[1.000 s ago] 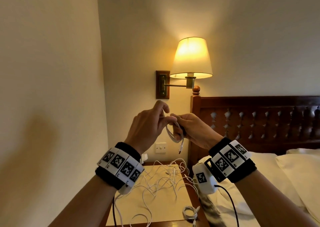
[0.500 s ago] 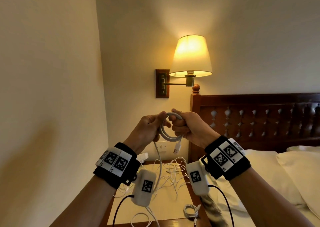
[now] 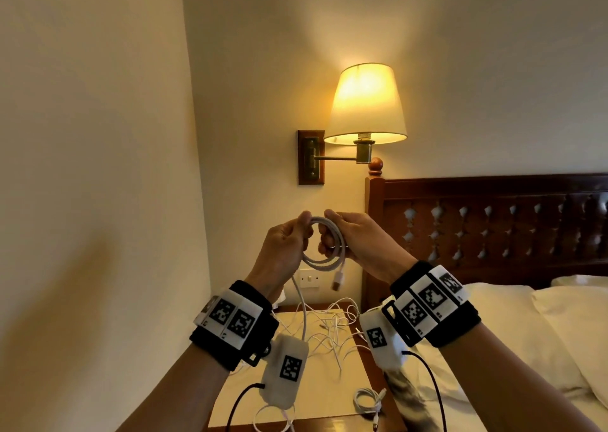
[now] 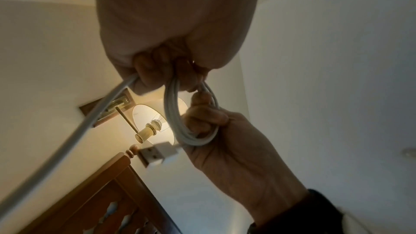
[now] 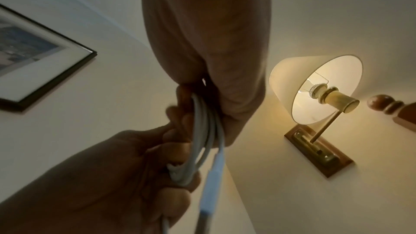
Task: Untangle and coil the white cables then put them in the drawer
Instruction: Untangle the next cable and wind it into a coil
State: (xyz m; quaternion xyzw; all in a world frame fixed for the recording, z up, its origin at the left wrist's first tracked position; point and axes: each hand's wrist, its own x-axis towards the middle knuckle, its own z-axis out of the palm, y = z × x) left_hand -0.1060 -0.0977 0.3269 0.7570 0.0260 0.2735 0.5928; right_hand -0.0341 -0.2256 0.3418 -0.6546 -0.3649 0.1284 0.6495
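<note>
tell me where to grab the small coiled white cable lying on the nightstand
Pinch the small coiled white cable across its bundled loops from above, likely on the left side: it lies flat on the wooden nightstand near the front right corner, its plug ends trailing right and forward.

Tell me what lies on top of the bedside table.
On the bedside table: a tangle of thin white cables and one small coiled cable near its front edge. The wrists and their cameras hide the left and middle parts.
</note>
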